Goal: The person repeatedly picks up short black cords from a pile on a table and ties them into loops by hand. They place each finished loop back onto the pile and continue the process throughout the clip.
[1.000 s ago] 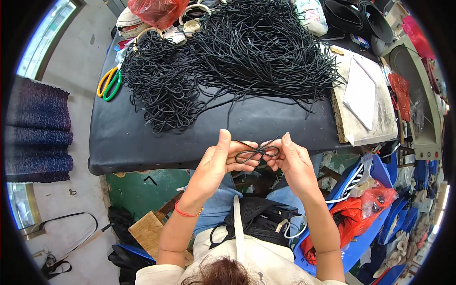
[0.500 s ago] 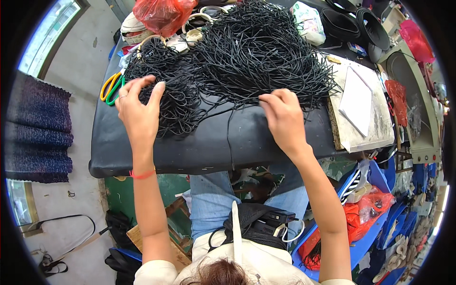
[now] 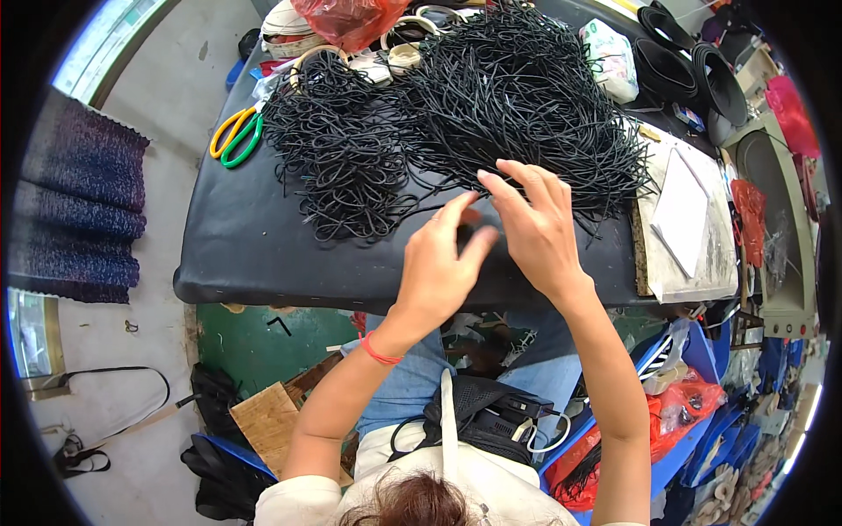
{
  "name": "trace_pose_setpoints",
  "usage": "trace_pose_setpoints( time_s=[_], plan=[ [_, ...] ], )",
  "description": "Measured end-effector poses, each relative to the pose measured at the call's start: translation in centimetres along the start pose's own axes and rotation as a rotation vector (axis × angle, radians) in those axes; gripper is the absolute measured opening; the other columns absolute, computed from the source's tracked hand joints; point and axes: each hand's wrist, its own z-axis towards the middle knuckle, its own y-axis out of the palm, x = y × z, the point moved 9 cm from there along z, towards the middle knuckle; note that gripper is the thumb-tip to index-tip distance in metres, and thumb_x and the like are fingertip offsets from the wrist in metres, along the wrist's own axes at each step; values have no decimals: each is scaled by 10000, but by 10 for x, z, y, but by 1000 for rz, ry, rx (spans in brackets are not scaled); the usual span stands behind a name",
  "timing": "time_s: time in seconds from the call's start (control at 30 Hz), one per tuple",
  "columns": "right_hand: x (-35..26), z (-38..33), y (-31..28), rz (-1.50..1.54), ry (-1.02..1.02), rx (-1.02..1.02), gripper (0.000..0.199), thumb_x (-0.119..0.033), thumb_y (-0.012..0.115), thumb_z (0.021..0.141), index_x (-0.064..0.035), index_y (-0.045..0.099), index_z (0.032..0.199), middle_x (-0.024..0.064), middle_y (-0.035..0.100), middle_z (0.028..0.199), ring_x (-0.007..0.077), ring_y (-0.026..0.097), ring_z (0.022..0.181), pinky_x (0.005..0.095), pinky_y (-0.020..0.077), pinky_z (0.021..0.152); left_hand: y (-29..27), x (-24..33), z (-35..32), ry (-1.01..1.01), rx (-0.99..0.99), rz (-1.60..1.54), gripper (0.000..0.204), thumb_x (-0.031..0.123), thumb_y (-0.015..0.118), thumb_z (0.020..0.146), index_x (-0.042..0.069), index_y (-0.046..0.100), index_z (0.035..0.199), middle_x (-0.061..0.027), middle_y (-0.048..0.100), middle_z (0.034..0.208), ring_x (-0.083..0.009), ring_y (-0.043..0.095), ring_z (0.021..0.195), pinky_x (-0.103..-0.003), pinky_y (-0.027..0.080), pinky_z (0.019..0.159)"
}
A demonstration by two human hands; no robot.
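Note:
My left hand (image 3: 440, 263) is over the front of the black table, its thumb spread from its bent fingers. Slightly blurred, it shows nothing I can make out in its grasp. Close beside it, my right hand (image 3: 539, 226) reaches the near edge of a large heap of thin black cords (image 3: 517, 105). Its fingers are curved and apart, and any cord among them cannot be made out. To the left lies a smaller pile of looped black cords (image 3: 342, 158). A few strands join the two piles behind my left hand.
Scissors with yellow and green handles (image 3: 237, 138) lie left of the smaller pile. A worn board (image 3: 702, 276) with a white sheet (image 3: 682, 215) sits at the right. Behind are a red plastic bag (image 3: 351, 17), a white packet (image 3: 610, 61) and black rolled bands (image 3: 664, 70).
My left hand has moved from the smaller pile rightward and nearer, beside my right hand. The right hand's fingers have spread. The strand that hung over the table's front edge no longer shows.

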Motion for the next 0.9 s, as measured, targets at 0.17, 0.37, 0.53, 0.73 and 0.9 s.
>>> trace_pose_setpoints(
  time_s=[0.17, 0.37, 0.53, 0.73, 0.9],
  plan=[
    [11, -16, 18, -23, 46, -5, 312, -81, 570, 758, -74, 595, 1070, 109, 534, 1134, 267, 459, 1111, 376, 367, 897, 10, 20, -11, 336, 66, 410, 441, 112, 685, 720, -9, 527, 1114, -157, 555, 1074, -319, 488, 1043, -400, 382, 893],
    [27, -24, 16, -14, 143, 67, 323, -114, 614, 787, -45, 559, 1098, 116, 519, 1113, 283, 460, 1072, 382, 382, 874, 22, 21, -57, 108, -146, 174, 214, 105, 642, 792, -16, 603, 964, -139, 635, 864, -225, 623, 748, -316, 490, 674],
    [23, -22, 12, -55, 141, 129, 290, -101, 624, 771, -32, 572, 1048, 101, 531, 1061, 269, 476, 1028, 374, 390, 839, 94, -22, -95, 230, -363, 101, 374, 273, 562, 874, -54, 564, 1055, -180, 654, 921, -261, 651, 846, -322, 499, 735],
    [6, -26, -18, 90, 104, 208, 256, -79, 629, 769, -32, 580, 1015, 104, 552, 1043, 277, 518, 987, 375, 406, 837, 77, 0, -89, -99, -607, -123, 258, 187, 443, 941, -25, 590, 941, -78, 562, 663, -158, 529, 595, -299, 448, 596],
    [-35, -45, -44, 761, 417, -89, 220, -38, 623, 789, -11, 600, 1006, 155, 573, 978, 285, 586, 835, 326, 479, 722, 27, 9, -69, -308, -664, -451, 276, 255, 422, 964, 31, 565, 892, 37, 487, 659, -39, 402, 549, -209, 333, 493]
  ],
)
